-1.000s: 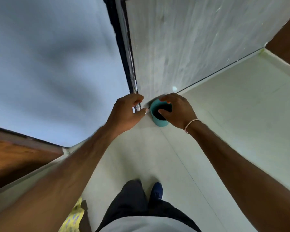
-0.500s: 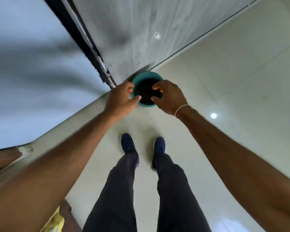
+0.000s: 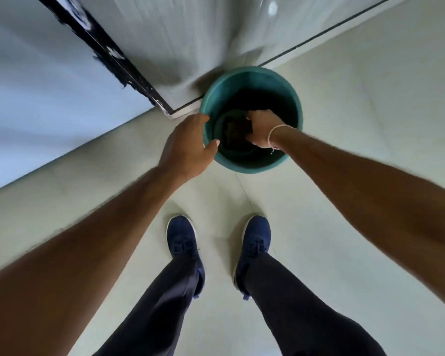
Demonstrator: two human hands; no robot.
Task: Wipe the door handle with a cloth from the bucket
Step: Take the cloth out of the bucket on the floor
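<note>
Right hand (image 3: 261,128) now dipped inside bucket (image 3: 242,165), fingers curled round dark cloth (image 3: 233,129); left hand (image 3: 188,145) grips rim, thumb hooked over; I judge pickup begun, wiping yet to come

Arms stretched down, left grip (image 3: 188,147) clasping, right grip (image 3: 261,128) curled

Navy shoes (image 3: 181,237) and dark trousers (image 3: 293,304) stand on pale floor tiles (image 3: 370,124), nearer the person than the left hand (image 3: 188,147) and right hand (image 3: 261,128). A chipped black strip (image 3: 108,52) runs beyond the left hand.

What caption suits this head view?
The right hand grips a dark cloth inside the teal bucket; the left hand holds its rim.
</note>
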